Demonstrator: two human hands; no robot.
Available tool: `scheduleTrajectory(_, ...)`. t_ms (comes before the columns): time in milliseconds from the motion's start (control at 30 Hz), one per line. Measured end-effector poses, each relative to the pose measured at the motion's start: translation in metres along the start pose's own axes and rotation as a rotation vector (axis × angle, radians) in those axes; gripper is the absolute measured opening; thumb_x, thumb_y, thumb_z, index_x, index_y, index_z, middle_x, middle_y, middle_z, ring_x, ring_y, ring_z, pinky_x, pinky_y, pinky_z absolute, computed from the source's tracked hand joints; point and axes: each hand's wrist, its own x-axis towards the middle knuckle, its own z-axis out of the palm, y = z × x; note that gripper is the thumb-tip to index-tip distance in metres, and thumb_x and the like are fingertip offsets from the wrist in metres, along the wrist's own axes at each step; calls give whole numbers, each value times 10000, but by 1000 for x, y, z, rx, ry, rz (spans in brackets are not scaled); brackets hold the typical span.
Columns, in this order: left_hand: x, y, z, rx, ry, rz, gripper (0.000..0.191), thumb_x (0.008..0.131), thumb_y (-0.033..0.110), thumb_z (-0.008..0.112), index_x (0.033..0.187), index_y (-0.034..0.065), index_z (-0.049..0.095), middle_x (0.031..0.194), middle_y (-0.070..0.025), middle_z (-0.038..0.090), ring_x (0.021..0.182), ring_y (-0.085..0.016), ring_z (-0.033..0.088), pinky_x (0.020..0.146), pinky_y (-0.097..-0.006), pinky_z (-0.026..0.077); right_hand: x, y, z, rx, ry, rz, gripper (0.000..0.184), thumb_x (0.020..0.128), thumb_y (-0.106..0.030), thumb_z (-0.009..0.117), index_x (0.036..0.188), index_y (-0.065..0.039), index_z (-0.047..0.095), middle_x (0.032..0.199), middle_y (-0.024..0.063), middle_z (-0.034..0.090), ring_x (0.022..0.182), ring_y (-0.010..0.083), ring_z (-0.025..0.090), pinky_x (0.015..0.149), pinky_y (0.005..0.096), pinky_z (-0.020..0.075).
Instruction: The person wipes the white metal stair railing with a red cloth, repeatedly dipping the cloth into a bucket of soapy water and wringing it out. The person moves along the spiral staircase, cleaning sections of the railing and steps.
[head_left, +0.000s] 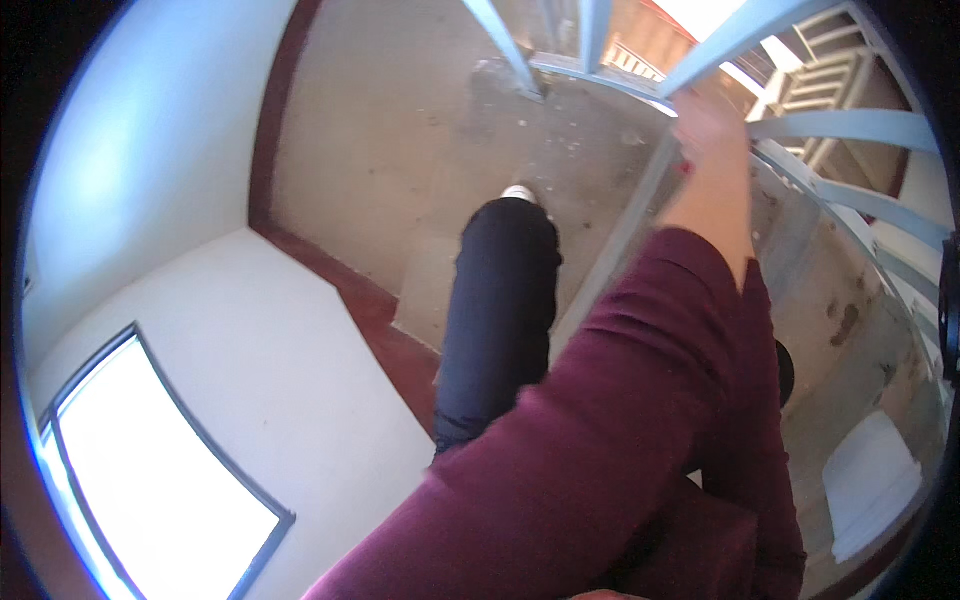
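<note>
My left arm, in a maroon sleeve (600, 375), reaches across to the upper right. My left hand (711, 124) is blurred and lies over the light blue metal railing (739, 49) where its bars meet; the blur hides how the fingers are set. A small red spot shows beside the wrist. A second maroon sleeve (754, 420) runs up behind the left arm, and I cannot make out my right hand. My bent leg in black trousers (502, 292) is below, with the tip of a white shoe (519, 193) on the worn concrete floor (390, 127).
Railing bars (847, 127) curve along the right, with lower stairs (825, 86) beyond them. Stained concrete steps (817, 277) lie at right, a pale flat piece (874, 480) on them. A white wall (247, 360) with dark red skirting (367, 315) and a bright window (157, 465) stands left.
</note>
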Motion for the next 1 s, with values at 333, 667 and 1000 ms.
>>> scheduleTrajectory(333,83,-36,-46,1371,-13,1002,265,905,169,498,966,70,737,1046,-139,699,1020,-247,668,828,-379,535,-63,-17,13,189,-131,-222,492,885,-200,589,1327,-28,458,1115,259,623,1052,382,608,876,456,482)
scheduleTrajectory(667,53,-69,-64,-55,-456,85,539,949,390,517,1394,96,441,1412,-74,461,1277,-232,406,966,-494,382,-55,-28,-37,274,192,-102,666,875,-155,599,1430,30,282,1221,298,526,1093,440,546,928,459,441)
scheduleTrajectory(1000,58,-40,-89,-364,-549,53,542,979,367,489,1400,35,404,1445,-139,400,1321,-262,362,1077,-443,296,50,-61,-15,138,-180,-17,346,816,-64,576,1150,7,520,1028,288,625,1003,460,603,847,502,482)
